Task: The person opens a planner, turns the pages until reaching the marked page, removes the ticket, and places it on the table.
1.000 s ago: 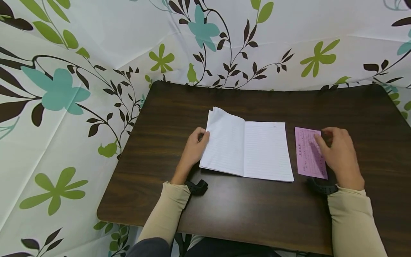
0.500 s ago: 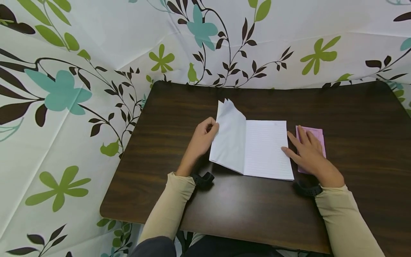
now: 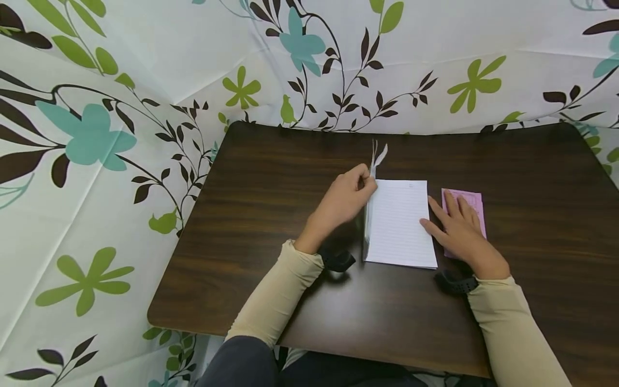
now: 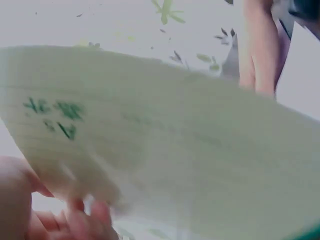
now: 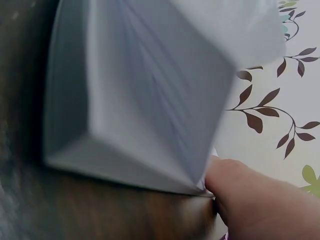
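A lined notebook (image 3: 401, 226) lies on the table, its right page flat and its left-hand leaves standing nearly upright at the fold. My left hand (image 3: 340, 199) pinches those raised leaves by their outer edge. In the left wrist view, a leaf (image 4: 165, 135) with blurred green writing bends across the frame above the fingers. My right hand (image 3: 461, 231) lies spread, its thumb at the right page's edge and its fingers over a pink printed slip (image 3: 474, 201). The right wrist view shows the fanned notebook leaves (image 5: 160, 100) beside that hand's thumb (image 5: 245, 200).
The dark wood-grain table (image 3: 271, 177) has a rounded near-left corner. A white curtain (image 3: 159, 54) printed with leaves and flowers hangs behind it and along the left. Each wrist carries a black band, the left band (image 3: 338, 260) being near the notebook.
My left hand has swung the left-hand leaves up and rightward, from lying nearly flat to almost upright. My right hand has moved left from the slip's right edge onto the slip and page edge.
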A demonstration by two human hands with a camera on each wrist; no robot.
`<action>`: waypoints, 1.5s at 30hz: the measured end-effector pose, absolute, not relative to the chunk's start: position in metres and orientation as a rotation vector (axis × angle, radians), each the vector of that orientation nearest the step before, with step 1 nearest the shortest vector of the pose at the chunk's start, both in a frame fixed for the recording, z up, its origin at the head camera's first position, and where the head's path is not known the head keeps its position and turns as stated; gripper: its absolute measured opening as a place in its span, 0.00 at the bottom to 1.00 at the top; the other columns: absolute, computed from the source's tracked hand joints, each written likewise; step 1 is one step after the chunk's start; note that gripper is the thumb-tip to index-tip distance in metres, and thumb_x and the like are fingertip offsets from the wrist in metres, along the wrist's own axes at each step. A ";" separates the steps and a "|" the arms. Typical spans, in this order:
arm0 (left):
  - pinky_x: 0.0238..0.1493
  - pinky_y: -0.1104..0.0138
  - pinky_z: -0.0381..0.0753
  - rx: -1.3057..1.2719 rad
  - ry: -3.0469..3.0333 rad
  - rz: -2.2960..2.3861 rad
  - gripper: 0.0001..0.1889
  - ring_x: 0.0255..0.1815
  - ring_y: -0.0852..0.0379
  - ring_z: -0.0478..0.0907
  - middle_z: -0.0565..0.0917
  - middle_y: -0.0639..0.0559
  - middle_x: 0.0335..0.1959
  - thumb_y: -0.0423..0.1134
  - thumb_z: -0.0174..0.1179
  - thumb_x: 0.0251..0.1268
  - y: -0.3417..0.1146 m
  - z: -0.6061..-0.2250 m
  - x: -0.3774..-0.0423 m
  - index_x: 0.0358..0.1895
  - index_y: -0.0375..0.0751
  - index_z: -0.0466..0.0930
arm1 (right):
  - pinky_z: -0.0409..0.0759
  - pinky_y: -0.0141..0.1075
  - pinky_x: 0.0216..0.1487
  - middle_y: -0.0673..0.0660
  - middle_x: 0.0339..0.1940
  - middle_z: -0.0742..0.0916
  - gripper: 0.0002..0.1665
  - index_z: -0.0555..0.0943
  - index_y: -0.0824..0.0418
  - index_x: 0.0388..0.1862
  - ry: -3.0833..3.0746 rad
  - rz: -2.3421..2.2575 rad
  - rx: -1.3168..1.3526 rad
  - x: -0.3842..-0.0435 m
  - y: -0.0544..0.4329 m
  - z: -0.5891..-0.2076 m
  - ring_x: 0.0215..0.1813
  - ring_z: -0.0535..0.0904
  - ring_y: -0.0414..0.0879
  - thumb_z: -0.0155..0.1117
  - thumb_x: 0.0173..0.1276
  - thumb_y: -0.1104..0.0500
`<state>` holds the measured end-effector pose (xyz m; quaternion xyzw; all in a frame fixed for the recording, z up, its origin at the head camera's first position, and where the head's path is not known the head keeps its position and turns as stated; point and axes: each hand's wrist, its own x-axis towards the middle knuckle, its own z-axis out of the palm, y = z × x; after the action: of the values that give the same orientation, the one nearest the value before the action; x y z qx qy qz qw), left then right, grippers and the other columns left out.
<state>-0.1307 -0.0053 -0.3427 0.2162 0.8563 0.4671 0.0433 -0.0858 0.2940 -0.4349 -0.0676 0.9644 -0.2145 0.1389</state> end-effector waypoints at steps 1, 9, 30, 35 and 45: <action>0.25 0.70 0.64 0.660 2.629 1.389 0.10 0.20 0.62 0.67 0.69 0.58 0.20 0.41 0.49 0.75 0.002 -0.341 -0.130 0.31 0.48 0.67 | 0.26 0.75 0.77 0.67 0.87 0.34 0.50 0.41 0.52 0.88 2.791 -0.617 -0.195 -0.087 0.294 -0.436 0.84 0.25 0.76 0.41 0.81 0.29; 0.24 0.69 0.66 0.712 2.775 0.950 0.09 0.23 0.60 0.70 0.70 0.58 0.22 0.43 0.51 0.74 0.052 -0.336 -0.128 0.33 0.48 0.68 | 0.30 0.77 0.76 0.69 0.87 0.37 0.50 0.44 0.54 0.88 2.814 -0.591 -0.201 -0.090 0.291 -0.439 0.84 0.29 0.78 0.40 0.81 0.29; 0.24 0.68 0.81 0.654 3.047 0.255 0.12 0.28 0.59 0.85 0.88 0.57 0.30 0.51 0.55 0.76 0.130 -0.383 -0.109 0.37 0.51 0.81 | 0.35 0.74 0.78 0.73 0.86 0.51 0.39 0.46 0.69 0.86 2.817 -1.089 -0.193 -0.084 0.292 -0.427 0.85 0.37 0.76 0.22 0.89 0.45; 0.23 0.70 0.82 0.677 3.093 0.125 0.11 0.28 0.62 0.86 0.87 0.59 0.28 0.52 0.57 0.76 0.135 -0.398 -0.104 0.36 0.52 0.80 | 0.41 0.69 0.82 0.77 0.83 0.57 0.38 0.49 0.73 0.84 2.872 -1.173 -0.196 -0.082 0.292 -0.427 0.84 0.46 0.77 0.23 0.89 0.47; 0.26 0.71 0.84 0.589 3.112 0.105 0.12 0.31 0.63 0.87 0.88 0.58 0.30 0.53 0.59 0.74 0.135 -0.413 -0.099 0.37 0.51 0.81 | 0.45 0.70 0.80 0.76 0.82 0.61 0.37 0.55 0.71 0.83 2.932 -1.166 -0.158 -0.080 0.283 -0.430 0.83 0.51 0.76 0.29 0.89 0.47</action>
<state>-0.0994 0.1352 -0.4133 0.1859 0.9819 0.0331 -0.0138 -0.0801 0.2829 -0.4302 -0.0499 0.9280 -0.3690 -0.0089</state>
